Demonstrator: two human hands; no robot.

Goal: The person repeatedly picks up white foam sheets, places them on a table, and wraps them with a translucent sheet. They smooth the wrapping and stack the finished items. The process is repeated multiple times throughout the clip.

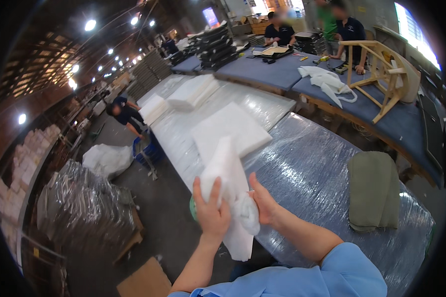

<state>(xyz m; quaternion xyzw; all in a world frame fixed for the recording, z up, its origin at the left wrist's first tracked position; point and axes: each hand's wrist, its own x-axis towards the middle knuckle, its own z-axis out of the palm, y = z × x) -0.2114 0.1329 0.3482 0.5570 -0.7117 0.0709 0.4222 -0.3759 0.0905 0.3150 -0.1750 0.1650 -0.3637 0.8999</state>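
Observation:
In front of my body, a long white padding sheet (237, 232) stands tilted over the table's near left edge, its lower end hanging down. My left hand (211, 210) presses around a bunched part of it, fingers pointing up and slightly apart. On the other side my right hand (264, 202) grips it with the thumb raised, the fingers partly hidden behind the white material. Between the hands bulges a crumpled, translucent white wad (247, 214). A bit of something green (193, 208) shows beside my left hand. Just beyond lies a flat white padding square (233, 129).
The table (302, 163) is covered in shiny plastic film. A folded olive-green cloth (373, 190) lies right, white padding stacks (193, 92) farther off. A wooden chair frame (381, 74) rests on a blue table. Several people work beyond; one bends over a blue basket (148, 150).

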